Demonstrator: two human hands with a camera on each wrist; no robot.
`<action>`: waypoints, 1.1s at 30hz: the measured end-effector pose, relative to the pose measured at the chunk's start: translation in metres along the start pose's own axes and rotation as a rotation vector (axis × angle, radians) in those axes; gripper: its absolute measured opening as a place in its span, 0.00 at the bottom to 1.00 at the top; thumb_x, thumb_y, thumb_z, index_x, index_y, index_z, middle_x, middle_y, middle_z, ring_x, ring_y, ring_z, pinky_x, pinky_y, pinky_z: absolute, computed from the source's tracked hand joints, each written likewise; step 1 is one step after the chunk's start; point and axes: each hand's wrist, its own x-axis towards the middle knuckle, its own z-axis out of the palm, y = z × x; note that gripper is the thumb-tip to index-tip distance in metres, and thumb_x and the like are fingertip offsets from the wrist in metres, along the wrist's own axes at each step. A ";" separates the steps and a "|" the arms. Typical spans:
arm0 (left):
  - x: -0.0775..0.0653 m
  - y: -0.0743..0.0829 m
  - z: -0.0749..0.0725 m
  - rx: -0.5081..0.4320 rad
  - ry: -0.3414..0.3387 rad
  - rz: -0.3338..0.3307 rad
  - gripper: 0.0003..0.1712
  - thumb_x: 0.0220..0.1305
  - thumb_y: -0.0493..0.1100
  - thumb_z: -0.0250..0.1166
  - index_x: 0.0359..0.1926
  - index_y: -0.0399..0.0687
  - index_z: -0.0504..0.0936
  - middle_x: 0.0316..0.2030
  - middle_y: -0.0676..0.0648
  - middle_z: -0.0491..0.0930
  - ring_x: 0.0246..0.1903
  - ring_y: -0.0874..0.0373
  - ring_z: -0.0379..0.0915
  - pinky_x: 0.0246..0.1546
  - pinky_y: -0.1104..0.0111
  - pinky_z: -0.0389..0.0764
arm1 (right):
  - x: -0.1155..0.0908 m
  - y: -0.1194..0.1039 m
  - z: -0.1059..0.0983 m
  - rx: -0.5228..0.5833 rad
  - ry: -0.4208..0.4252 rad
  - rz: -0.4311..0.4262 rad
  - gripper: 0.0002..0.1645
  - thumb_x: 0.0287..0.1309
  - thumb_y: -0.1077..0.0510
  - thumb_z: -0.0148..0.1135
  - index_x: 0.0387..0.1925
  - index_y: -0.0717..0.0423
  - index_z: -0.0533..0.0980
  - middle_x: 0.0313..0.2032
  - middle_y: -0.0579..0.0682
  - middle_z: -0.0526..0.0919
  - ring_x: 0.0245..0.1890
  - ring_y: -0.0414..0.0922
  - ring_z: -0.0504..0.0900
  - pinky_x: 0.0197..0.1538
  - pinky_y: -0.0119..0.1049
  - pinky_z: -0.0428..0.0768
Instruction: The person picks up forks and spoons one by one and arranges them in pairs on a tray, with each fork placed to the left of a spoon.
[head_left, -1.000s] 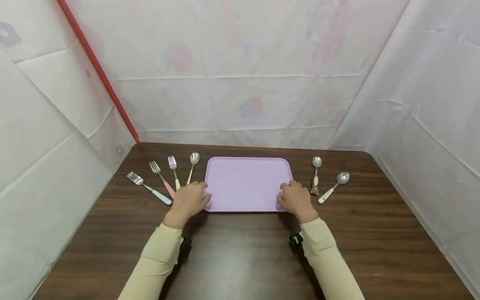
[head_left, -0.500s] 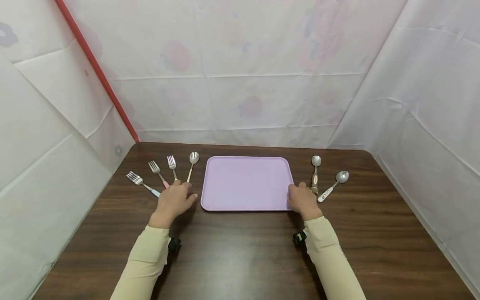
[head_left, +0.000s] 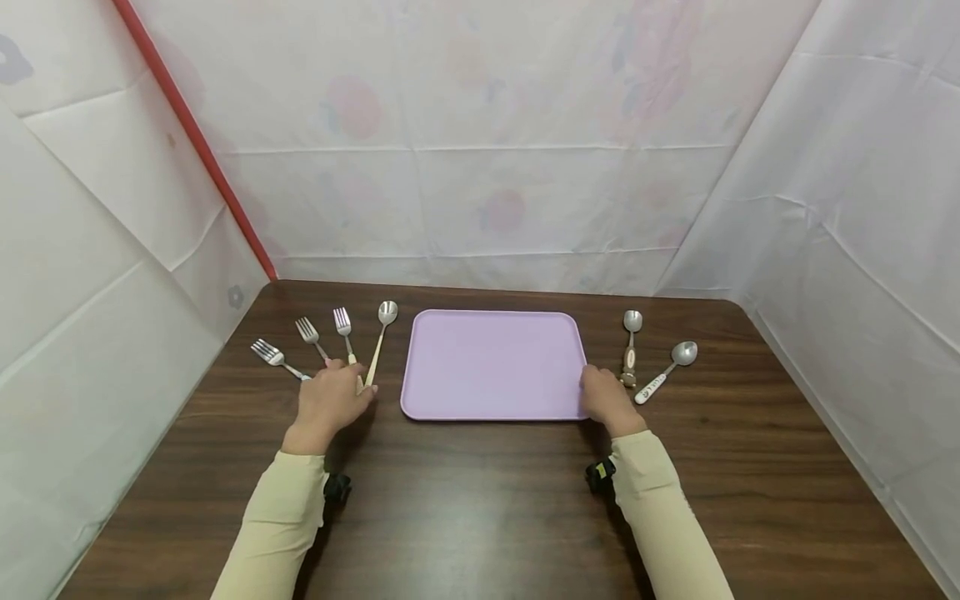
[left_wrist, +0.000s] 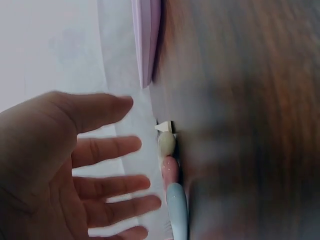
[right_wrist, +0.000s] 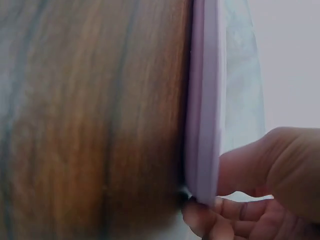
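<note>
A lilac rectangular tray (head_left: pixel 491 367) lies flat on the table. At its right edge my right hand (head_left: pixel 606 400) pinches the rim; in the right wrist view the thumb (right_wrist: pixel 245 170) lies on top and the fingertips curl at the outer edge. My left hand (head_left: pixel 330 402) hovers with fingers extended, holding nothing, near the handles of a blue-handled fork (head_left: pixel 268 352), a pink-handled fork (head_left: pixel 307 331) and a pale yellow-handled fork (head_left: pixel 342 321). A spoon (head_left: pixel 387 313) with a slim cream handle lies just right of them. The left wrist view shows a gap between hand and handles.
Right of the tray lie a brown-handled spoon (head_left: pixel 633 322) and a spoon with a patterned white handle (head_left: pixel 684 353), both close to my right hand. White sheeting (head_left: pixel 480 200) walls the back and sides of the dark wooden table (head_left: pixel 465 508).
My left hand has come off the tray's left edge and moved left to the fork handles. My right hand has shifted slightly right onto the tray's right rim. The cutlery has stayed put.
</note>
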 end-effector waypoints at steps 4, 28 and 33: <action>-0.003 -0.004 -0.004 0.004 -0.010 -0.072 0.13 0.53 0.47 0.64 0.28 0.41 0.78 0.32 0.32 0.72 0.31 0.34 0.71 0.26 0.42 0.69 | 0.001 0.004 0.001 0.088 -0.068 0.060 0.08 0.45 0.70 0.52 0.33 0.65 0.71 0.30 0.59 0.76 0.33 0.55 0.74 0.39 0.48 0.73; -0.007 -0.028 -0.010 -0.096 -0.267 -0.302 0.24 0.57 0.49 0.58 0.42 0.28 0.76 0.39 0.21 0.67 0.40 0.25 0.65 0.30 0.41 0.70 | -0.003 0.008 -0.001 0.169 -0.148 0.050 0.09 0.45 0.71 0.51 0.34 0.65 0.69 0.28 0.57 0.74 0.31 0.53 0.73 0.38 0.46 0.73; -0.007 -0.034 -0.012 -0.115 -0.225 -0.266 0.18 0.56 0.45 0.57 0.26 0.30 0.76 0.31 0.26 0.71 0.36 0.31 0.67 0.30 0.46 0.70 | -0.003 0.008 -0.002 0.199 -0.144 0.068 0.12 0.41 0.72 0.52 0.33 0.63 0.68 0.28 0.56 0.74 0.31 0.53 0.73 0.38 0.46 0.72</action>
